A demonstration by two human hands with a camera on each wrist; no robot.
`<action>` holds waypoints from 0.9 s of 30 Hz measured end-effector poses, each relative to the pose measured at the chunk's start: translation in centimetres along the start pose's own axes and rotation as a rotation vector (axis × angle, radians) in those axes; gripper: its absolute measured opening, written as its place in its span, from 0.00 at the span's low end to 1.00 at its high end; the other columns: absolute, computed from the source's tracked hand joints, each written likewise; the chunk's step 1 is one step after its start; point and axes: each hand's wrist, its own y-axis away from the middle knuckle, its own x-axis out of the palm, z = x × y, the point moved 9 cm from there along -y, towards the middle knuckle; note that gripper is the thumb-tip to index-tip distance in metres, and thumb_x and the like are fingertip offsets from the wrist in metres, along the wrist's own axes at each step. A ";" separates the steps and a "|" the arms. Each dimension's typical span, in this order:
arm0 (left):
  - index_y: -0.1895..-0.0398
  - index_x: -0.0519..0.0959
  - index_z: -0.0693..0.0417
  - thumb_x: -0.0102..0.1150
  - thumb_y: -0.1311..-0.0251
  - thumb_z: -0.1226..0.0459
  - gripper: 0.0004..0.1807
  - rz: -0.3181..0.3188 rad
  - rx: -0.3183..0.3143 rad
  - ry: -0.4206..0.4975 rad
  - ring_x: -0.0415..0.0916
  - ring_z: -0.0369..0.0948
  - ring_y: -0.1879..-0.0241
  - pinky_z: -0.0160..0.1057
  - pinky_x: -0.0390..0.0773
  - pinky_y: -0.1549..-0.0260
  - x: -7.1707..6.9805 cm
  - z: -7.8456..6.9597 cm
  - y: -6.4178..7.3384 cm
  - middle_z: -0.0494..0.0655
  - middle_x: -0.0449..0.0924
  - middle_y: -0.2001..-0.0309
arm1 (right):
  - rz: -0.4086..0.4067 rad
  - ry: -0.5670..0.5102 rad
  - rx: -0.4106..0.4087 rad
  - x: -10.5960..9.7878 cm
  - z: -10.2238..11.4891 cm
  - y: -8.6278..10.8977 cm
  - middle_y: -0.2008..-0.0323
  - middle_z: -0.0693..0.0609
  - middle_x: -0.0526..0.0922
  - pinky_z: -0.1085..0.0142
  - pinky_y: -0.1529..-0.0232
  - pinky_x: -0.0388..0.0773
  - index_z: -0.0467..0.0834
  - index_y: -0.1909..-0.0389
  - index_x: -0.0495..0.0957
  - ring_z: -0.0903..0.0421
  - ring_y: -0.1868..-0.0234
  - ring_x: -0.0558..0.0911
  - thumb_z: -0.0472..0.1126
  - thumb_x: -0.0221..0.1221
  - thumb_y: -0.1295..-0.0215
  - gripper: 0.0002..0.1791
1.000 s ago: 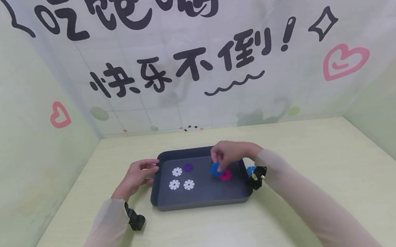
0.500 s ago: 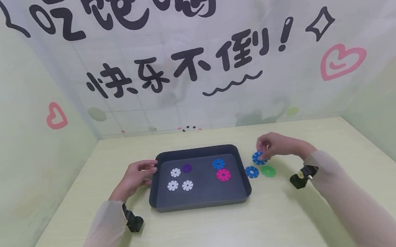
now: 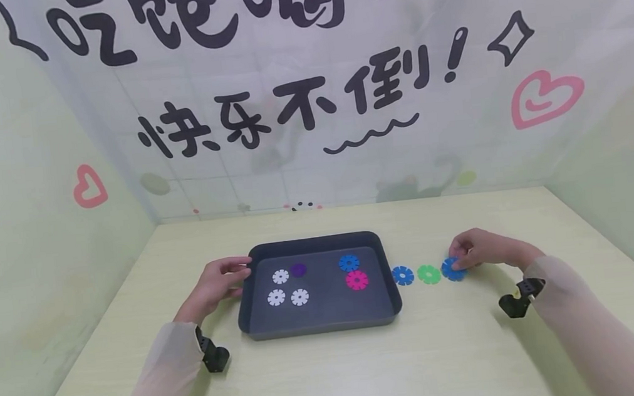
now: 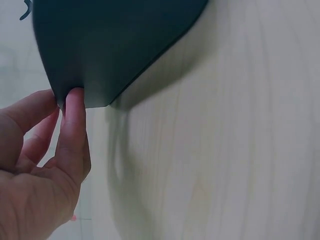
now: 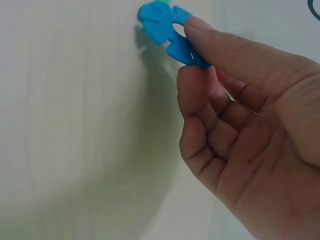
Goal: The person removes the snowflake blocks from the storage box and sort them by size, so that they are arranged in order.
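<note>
My right hand [image 3: 486, 250] pinches a blue notched snowflake disc [image 3: 453, 269] between thumb and fingertips, low at the right end of a row on the table. The right wrist view shows that blue disc [image 5: 167, 30] tilted, with the thumb over its face. To its left lie a green disc [image 3: 429, 274] and another blue disc [image 3: 403, 275]. My left hand [image 3: 217, 285] grips the left wall of a dark grey tray [image 3: 322, 323]. In the left wrist view the fingers [image 4: 75, 120] press on the outer wall and rim of that tray [image 4: 115, 45].
Inside the tray, several white discs [image 3: 300, 297] and a purple disc [image 3: 298, 270] lie on the left. A blue disc [image 3: 349, 262] and a pink disc [image 3: 357, 280] touch or overlap on the right. Pale wood table [image 3: 332, 373] surrounds the tray, with a printed wall [image 3: 293, 181] behind.
My right hand let go of a blue disc in the tray, then picked up another and carried it right, past the green disc. My left hand stays on the tray.
</note>
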 end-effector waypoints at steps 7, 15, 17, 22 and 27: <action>0.42 0.69 0.66 0.55 0.40 0.69 0.22 0.002 -0.001 0.001 0.74 0.41 0.63 0.36 0.79 0.70 0.0 0.1 -0.1 0.54 0.73 0.56 | 0.005 -0.020 0.020 0.7 -0.6 0.0 0.75 0.51 0.73 0.64 0.66 0.68 0.37 0.64 0.77 0.54 0.70 0.70 0.41 0.64 0.46 0.12; 0.42 0.69 0.66 0.55 0.40 0.70 0.22 -0.001 -0.003 0.006 0.74 0.40 0.64 0.35 0.79 0.71 0.0 0.1 -0.2 0.54 0.73 0.56 | 0.009 -0.019 0.007 1.0 -0.5 0.0 0.76 0.51 0.71 0.65 0.68 0.67 0.35 0.62 0.76 0.55 0.72 0.69 0.38 0.63 0.45 0.13; 0.42 0.69 0.66 0.55 0.40 0.70 0.22 0.000 -0.004 0.007 0.74 0.40 0.64 0.35 0.79 0.70 0.1 0.0 -0.1 0.54 0.73 0.57 | 0.000 -0.018 -0.007 0.9 -0.4 -0.1 0.76 0.51 0.71 0.66 0.70 0.68 0.34 0.62 0.76 0.55 0.72 0.69 0.38 0.63 0.44 0.13; 0.42 0.69 0.65 0.55 0.40 0.69 0.22 -0.002 -0.014 0.006 0.74 0.40 0.63 0.35 0.79 0.70 0.1 0.0 0.0 0.53 0.73 0.56 | -0.019 0.021 -0.062 1.0 1.7 -0.3 0.74 0.50 0.72 0.65 0.70 0.69 0.35 0.62 0.76 0.55 0.72 0.70 0.38 0.62 0.44 0.12; 0.42 0.69 0.64 0.55 0.40 0.69 0.22 -0.013 -0.026 0.007 0.74 0.41 0.62 0.34 0.79 0.71 0.0 0.0 0.1 0.53 0.73 0.56 | 0.009 0.045 -0.132 2.0 5.6 -1.1 0.73 0.49 0.74 0.61 0.70 0.72 0.35 0.60 0.76 0.54 0.72 0.72 0.37 0.61 0.43 0.12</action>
